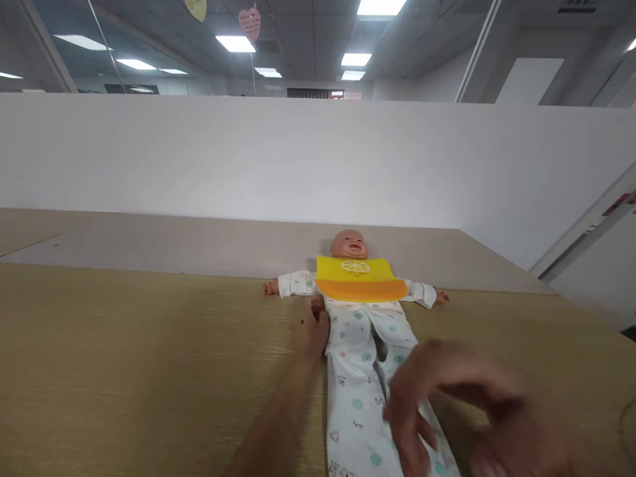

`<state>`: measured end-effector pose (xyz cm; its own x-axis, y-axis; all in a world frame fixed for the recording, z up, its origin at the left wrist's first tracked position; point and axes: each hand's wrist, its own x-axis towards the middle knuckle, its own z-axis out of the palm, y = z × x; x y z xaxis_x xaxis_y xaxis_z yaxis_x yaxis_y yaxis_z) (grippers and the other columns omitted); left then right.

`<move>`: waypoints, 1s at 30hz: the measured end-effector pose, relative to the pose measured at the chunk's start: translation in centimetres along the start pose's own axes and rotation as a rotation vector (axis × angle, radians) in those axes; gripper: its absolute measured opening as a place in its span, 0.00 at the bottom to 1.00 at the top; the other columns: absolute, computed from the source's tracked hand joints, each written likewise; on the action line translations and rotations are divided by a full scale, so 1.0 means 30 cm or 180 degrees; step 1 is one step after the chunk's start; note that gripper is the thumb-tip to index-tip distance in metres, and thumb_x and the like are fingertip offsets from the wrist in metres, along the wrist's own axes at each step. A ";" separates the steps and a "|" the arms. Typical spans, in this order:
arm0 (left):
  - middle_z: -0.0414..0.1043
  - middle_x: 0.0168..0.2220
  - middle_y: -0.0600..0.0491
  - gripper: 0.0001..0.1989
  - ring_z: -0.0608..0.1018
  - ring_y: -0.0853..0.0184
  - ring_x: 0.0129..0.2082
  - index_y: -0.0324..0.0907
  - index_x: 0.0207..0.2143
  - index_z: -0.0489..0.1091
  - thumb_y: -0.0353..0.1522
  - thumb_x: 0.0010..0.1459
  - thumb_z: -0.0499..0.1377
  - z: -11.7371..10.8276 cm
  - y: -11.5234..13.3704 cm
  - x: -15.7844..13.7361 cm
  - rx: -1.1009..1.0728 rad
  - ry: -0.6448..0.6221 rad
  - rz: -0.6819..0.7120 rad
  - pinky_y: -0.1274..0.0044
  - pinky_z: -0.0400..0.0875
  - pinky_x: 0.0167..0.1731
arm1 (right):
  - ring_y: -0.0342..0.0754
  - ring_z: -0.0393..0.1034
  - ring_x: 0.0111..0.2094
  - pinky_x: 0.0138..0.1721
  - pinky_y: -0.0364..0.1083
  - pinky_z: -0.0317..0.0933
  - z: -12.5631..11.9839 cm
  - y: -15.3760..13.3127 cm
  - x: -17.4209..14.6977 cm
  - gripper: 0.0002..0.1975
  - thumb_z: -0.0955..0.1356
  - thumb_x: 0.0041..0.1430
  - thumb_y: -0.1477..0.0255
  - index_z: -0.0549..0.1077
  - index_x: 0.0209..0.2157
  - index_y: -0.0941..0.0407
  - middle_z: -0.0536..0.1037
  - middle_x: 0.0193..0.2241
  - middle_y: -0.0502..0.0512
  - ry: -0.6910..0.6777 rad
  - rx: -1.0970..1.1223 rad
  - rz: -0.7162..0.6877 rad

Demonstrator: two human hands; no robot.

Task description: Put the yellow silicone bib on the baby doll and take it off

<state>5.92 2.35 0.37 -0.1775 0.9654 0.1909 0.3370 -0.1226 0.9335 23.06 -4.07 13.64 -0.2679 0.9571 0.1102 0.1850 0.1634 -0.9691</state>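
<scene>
A baby doll (349,245) lies on its back with its arms spread out to both sides. It wears a white patterned outfit (355,384) with coloured dots. Over its chest is a yellow bib (355,269) with an orange lower pocket and a citrus-slice print. My left hand (312,330) rests at the doll's waist on the left, its fingers curled against the edge of the shirt, partly hidden. Blurred by motion, my right hand (457,391) hovers over the doll's lower legs, fingers bent and apart, with nothing visible in it.
The wooden tabletop (149,358) has a greyish strip (199,242) along its back. Behind it stands a low white partition (278,159) topped with glass. Heart-shaped notes (250,24) hang on the glass. At the far right is a white panel with a frame (596,245).
</scene>
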 end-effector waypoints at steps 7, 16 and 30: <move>0.72 0.35 0.50 0.10 0.74 0.67 0.36 0.40 0.38 0.66 0.25 0.52 0.52 -0.036 0.006 0.006 -0.0364 -0.0054 -0.0129 0.72 0.67 0.43 | 0.25 0.61 0.31 0.35 0.29 0.55 -0.089 -0.001 0.065 0.34 0.65 0.50 0.55 0.64 0.52 0.65 0.70 0.30 0.55 -0.0089 0.0213 0.0350; 0.70 0.34 0.51 0.17 0.73 0.67 0.33 0.39 0.43 0.64 0.32 0.50 0.55 -0.021 -0.038 0.058 -0.0341 0.0278 -0.0106 0.72 0.69 0.38 | 0.26 0.54 0.19 0.23 0.29 0.46 -0.333 0.288 0.164 0.33 0.64 0.43 0.58 0.63 0.49 0.63 0.68 0.25 0.50 0.1552 0.0408 0.0907; 0.70 0.40 0.49 0.21 0.72 0.70 0.31 0.41 0.49 0.70 0.41 0.55 0.54 -0.034 0.043 0.065 0.0318 0.0261 0.0998 0.77 0.71 0.32 | 0.27 0.54 0.18 0.20 0.31 0.42 -0.258 0.442 0.189 0.31 0.59 0.49 0.48 0.62 0.35 0.66 0.67 0.24 0.51 0.1186 0.0439 0.1162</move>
<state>5.07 3.83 2.24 -0.1233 0.8620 0.4916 0.4753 -0.3836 0.7918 31.31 5.36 3.13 0.1488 0.9699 -0.1926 0.0706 -0.2047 -0.9763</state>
